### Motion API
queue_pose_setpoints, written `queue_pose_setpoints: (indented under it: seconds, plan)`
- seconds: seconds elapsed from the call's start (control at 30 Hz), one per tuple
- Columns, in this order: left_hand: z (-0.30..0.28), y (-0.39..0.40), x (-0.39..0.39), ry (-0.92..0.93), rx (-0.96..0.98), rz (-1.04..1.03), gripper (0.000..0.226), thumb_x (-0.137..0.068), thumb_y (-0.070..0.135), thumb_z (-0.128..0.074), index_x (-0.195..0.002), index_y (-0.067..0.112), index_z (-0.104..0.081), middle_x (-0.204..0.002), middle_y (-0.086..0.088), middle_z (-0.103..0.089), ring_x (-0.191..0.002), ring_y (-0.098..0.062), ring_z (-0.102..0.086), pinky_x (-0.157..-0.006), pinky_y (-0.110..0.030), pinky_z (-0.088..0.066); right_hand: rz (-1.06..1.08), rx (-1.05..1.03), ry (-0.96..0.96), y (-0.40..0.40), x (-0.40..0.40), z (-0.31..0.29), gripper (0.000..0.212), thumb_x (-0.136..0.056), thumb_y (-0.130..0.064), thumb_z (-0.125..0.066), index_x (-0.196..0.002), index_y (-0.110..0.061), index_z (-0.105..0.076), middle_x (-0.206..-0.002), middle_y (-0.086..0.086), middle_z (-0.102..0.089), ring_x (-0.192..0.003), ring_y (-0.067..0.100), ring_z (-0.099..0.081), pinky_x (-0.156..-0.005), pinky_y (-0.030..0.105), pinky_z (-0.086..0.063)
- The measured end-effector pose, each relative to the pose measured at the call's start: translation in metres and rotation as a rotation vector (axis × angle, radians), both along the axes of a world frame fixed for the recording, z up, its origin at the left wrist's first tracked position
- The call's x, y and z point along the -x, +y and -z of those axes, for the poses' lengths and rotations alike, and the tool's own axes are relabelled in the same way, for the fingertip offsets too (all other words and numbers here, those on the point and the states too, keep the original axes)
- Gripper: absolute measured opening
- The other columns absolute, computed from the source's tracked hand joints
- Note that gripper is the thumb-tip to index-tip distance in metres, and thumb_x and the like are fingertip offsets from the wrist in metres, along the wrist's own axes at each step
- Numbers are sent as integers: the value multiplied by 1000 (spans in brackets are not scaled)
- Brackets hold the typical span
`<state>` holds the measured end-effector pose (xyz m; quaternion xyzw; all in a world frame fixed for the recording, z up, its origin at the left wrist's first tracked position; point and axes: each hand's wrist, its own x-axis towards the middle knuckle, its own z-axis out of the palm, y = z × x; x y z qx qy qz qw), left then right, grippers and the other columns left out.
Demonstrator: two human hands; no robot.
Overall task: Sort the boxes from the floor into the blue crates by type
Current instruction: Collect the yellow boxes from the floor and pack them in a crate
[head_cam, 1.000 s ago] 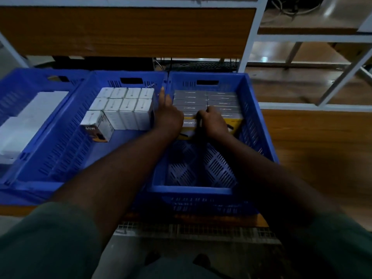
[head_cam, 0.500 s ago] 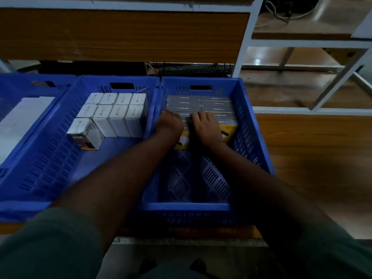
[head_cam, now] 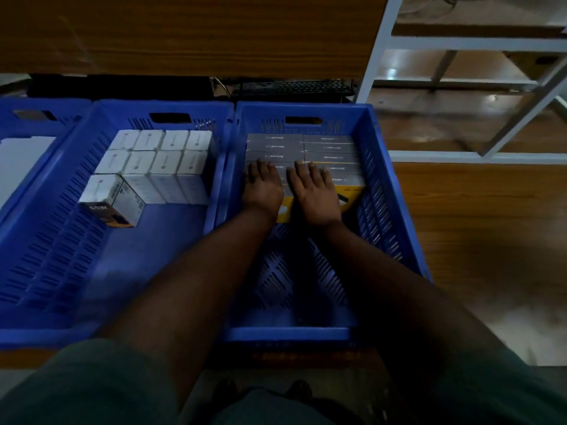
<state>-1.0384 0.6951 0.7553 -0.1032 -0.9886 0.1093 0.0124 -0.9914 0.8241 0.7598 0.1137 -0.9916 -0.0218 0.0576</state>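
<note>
Both hands (head_cam: 288, 191) now flat on boxes (head_cam: 333, 154)

You've got three blue crates: right crate (head_cam: 379, 167) and middle crate (head_cam: 46, 216) with slotted walls, left crate (head_cam: 36, 108) partly cut off. Grey boxes (head_cam: 331, 147) with pale lettering on top and a yellow front face (head_cam: 351, 196) fill the right one. White boxes (head_cam: 153, 161) sit in the middle one, one tipped box (head_cam: 109, 199) showing a dark end with white print. Your sleeves (head_cam: 92, 391) are dark green. Wood-brown shelf panels (head_cam: 196, 35), white metal frame (head_cam: 377, 50).
</note>
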Motion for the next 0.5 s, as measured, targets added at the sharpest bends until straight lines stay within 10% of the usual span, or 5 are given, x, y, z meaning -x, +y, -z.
queue_pose_setpoints:
  seconds: [0.17,0.3,0.5]
  plan:
    - [-6,1,-11,52,6,-36,60,-96,11,-11,-150,-4,-32,-152,-29,-38,-141,-43,-39,-116,-51,-35,35,37,-13,-1,1,-5,69,-94,-27,-15,-159,-9,-29,-163,20,-29,-148,46,-29,-122,60,-19]
    - [-27,-5,-20,8,57,20,73,-97,16,-59,-152,-9,-19,-155,-32,-27,-144,-45,-30,-118,-47,-31,62,-21,-75,-6,-2,-13,64,-105,-24,-31,-163,-14,-7,-170,15,-8,-155,41,-10,-125,58,-5]
    - [-64,3,-58,34,-9,-38,40,-100,15,-45,-135,-1,-49,-135,-20,-53,-123,-32,-52,-101,-39,-44,90,-145,-186,-14,1,-32,75,-104,-43,-37,-163,-16,2,-170,13,0,-156,37,-5,-124,59,4]
